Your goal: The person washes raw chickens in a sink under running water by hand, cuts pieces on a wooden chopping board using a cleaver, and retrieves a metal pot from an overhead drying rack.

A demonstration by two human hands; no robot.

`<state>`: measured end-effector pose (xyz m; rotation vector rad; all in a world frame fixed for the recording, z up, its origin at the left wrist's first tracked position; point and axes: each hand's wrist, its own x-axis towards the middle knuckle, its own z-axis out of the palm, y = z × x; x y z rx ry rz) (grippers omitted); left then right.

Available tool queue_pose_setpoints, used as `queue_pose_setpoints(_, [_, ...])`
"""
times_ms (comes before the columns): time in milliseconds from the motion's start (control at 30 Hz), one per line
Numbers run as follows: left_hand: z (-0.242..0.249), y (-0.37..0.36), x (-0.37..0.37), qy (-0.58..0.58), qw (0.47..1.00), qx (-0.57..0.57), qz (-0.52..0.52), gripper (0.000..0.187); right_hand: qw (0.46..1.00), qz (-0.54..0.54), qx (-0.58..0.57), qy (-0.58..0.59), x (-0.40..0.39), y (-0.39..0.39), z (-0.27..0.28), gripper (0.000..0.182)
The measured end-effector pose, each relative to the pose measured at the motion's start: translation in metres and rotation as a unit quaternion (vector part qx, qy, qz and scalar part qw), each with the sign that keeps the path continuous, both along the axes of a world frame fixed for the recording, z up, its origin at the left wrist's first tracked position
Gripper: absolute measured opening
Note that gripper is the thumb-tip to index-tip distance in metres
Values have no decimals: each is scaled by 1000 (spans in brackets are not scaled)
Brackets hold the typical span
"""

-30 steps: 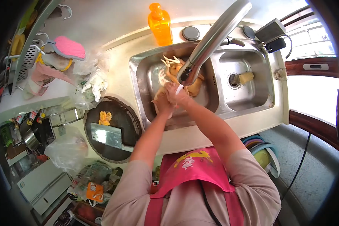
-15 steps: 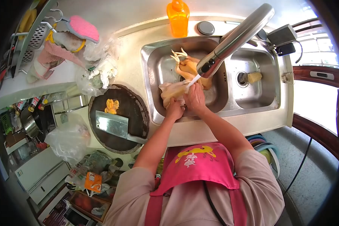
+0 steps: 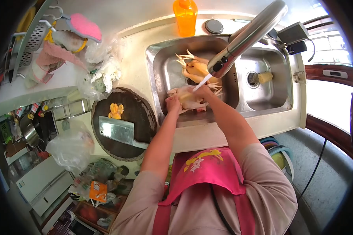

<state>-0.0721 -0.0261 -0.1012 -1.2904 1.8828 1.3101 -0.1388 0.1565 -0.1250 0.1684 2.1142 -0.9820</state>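
In the left basin of the steel sink [image 3: 155,78], a pale raw chicken [image 3: 187,98] lies under a running stream of water. My left hand [image 3: 173,105] is closed on its left end. At its upper right side is my right hand [image 3: 203,93], closed on the bird, with the fingers partly hidden behind the water. Yellow chicken feet poke out just right of that hand. Behind it rests a second, yellower raw chicken [image 3: 196,70], its feet pointing up and left. The water comes from a steel faucet [image 3: 239,47] above.
Left of the sink, a cleaver [image 3: 117,130] and a lump of yellow fat [image 3: 116,111] lie on a round dark chopping board [image 3: 145,117]. An orange bottle [image 3: 185,17] stands behind the sink. A sponge [image 3: 265,76] sits in the right basin. Cloths [image 3: 59,58] hang far left.
The pale chicken has been turned, so feet now show at its right. My left hand has shifted up and left; my right hand has moved slightly up.
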Motion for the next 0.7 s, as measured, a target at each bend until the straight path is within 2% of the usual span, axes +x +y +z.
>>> queue_pose_setpoints(33, [-26, 4, 1, -23, 999, -7, 21, 63, 999, -41, -24, 3, 8, 0, 5, 63])
queue_pose_setpoints(67, [-45, 6, 4, -46, 998, -14, 41, 67, 997, -49, -16, 64, 18, -5, 11, 62])
queue_pose_setpoints(133, [-55, -3, -3, -4, 958, 238, 161, 63, 979, -60, 3, 193, 23, -14, 22, 61])
queue_pose_setpoints(167, [-59, -9, -1, 12, 909, 356, 216, 61, 967, -63, -144, 202, 28, -14, 25, 51])
queue_pose_setpoints(267, [-11, -4, -10, -35, 880, 392, 265, 56, 970, 65, -124, 200, 32, -26, 89, 38])
queue_pose_setpoints(300, [13, -2, -14, -37, 881, 412, 230, 52, 952, 120, -148, 239, 35, -30, 95, 34])
queue_pose_setpoints(400, [-6, -1, -6, 40, 851, 476, 217, 52, 932, 230, -8, 279, 52, -31, 167, 28])
queue_pose_setpoints(433, [-10, -5, -5, 101, 771, 607, 163, 53, 910, 240, -25, 336, 54, -35, 150, 25])
queue_pose_setpoints(467, [-14, -1, -3, 130, 764, 604, 183, 53, 898, 250, 8, 363, 59, -32, 134, 24])
queue_pose_setpoints(533, [26, 24, -6, 188, 747, 598, 221, 53, 867, 266, 74, 415, 64, -31, 157, 22])
queue_pose_setpoints(567, [31, 27, -6, 228, 715, 630, 201, 53, 879, 261, 72, 393, 65, -32, 159, 21])
queue_pose_setpoints(667, [72, 43, -14, 263, 742, 589, 184, 54, 840, 250, 165, 452, 70, -35, 166, 26])
queue_pose_setpoints(700, [68, 45, -16, 260, 747, 584, 183, 54, 854, 250, 169, 424, 69, -34, 167, 27])
